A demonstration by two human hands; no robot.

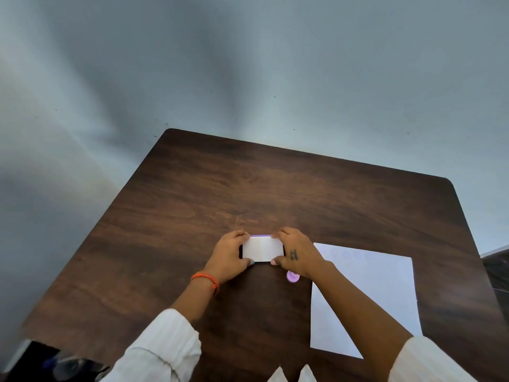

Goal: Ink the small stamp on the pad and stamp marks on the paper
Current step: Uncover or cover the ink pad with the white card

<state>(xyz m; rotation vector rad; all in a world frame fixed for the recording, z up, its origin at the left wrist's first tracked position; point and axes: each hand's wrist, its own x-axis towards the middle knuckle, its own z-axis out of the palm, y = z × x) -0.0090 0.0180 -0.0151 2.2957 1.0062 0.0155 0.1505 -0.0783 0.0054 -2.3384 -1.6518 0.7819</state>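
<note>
White plastic fills the gap between the fingertips: the ink pad (263,248), a small flat rectangular case with a thin purple strip showing along its far edge, is pinched at both short ends. The left hand (230,255) grips the case's nine o'clock end, thumb on the near corner and fingers curled over the far corner; the right hand (296,253) does the same at three o'clock — thumb near, fingers wrapped over the top edge. Whether the lid is shut or just parting, I cannot tell.

Under the heel of the right hand, at about five o'clock from the pad, the small stamp (292,277) lies on the wood, a lilac round piece partly hidden by the wrist. At three o'clock from the hands, the paper (385,282) lies flat — a white sheet with a faint row of pale purple round marks (349,255) along its far edge.

An orange thread bracelet (206,279) circles the left wrist, and both forearms end in rolled white sleeves (162,346). All of it rests on a dark wood-grain table (248,188).
</note>
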